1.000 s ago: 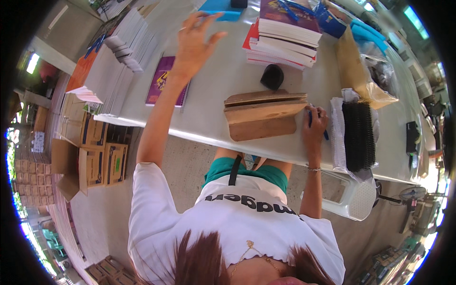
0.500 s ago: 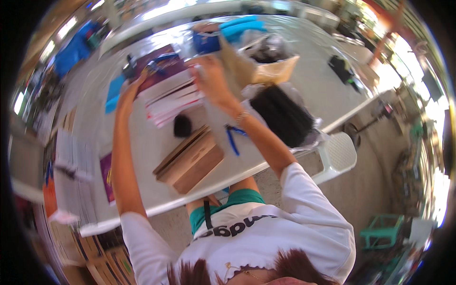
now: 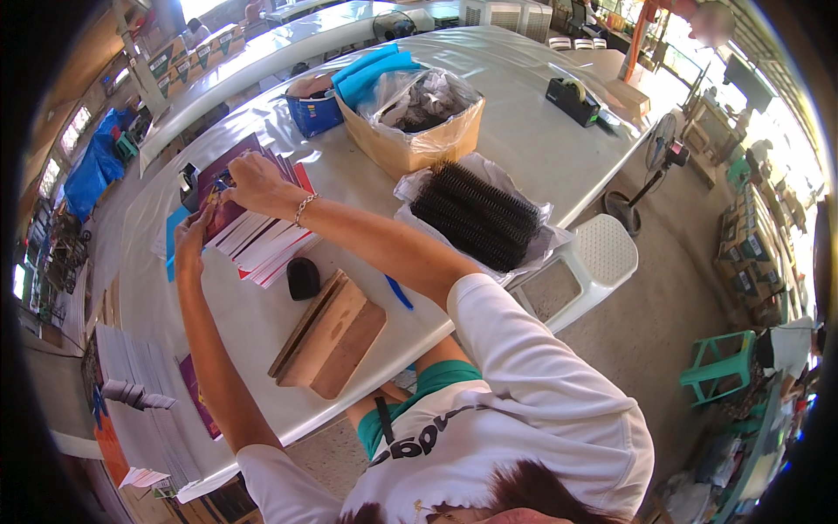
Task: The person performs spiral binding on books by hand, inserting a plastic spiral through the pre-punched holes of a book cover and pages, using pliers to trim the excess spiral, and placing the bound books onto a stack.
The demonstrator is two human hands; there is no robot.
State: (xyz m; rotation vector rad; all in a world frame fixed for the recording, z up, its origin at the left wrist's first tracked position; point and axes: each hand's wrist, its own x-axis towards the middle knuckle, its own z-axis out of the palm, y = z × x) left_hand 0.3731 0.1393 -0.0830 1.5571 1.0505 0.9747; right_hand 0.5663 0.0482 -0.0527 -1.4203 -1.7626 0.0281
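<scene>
Both hands meet over a stack of purple-covered cards or booklets (image 3: 253, 249) with white and red edges, on the far left of the table. My right hand (image 3: 260, 183) reaches across the stack with fingers curled in a pinch above the purple cover. At the stack's left edge, my left hand (image 3: 192, 234) has its fingertips pressed together close to the right hand. A small blue and gold patch shows between them; whether it is print or an object, I cannot tell. Nearer me are a black rounded object (image 3: 303, 279) and a wooden block (image 3: 336, 341) with a slot.
Right of my forearm, black bristly strips (image 3: 476, 214) lie in plastic, near a cardboard box (image 3: 419, 148) with a plastic bag. A blue handle (image 3: 399, 293) lies by the table edge. A tape dispenser (image 3: 572, 102) stands far right; a white stool (image 3: 598, 253) abuts the table.
My right hand has gone from the stack's right side leftward across it, closer to my left hand. The view has shifted, and the blue tool is now partly covered by my right forearm.
</scene>
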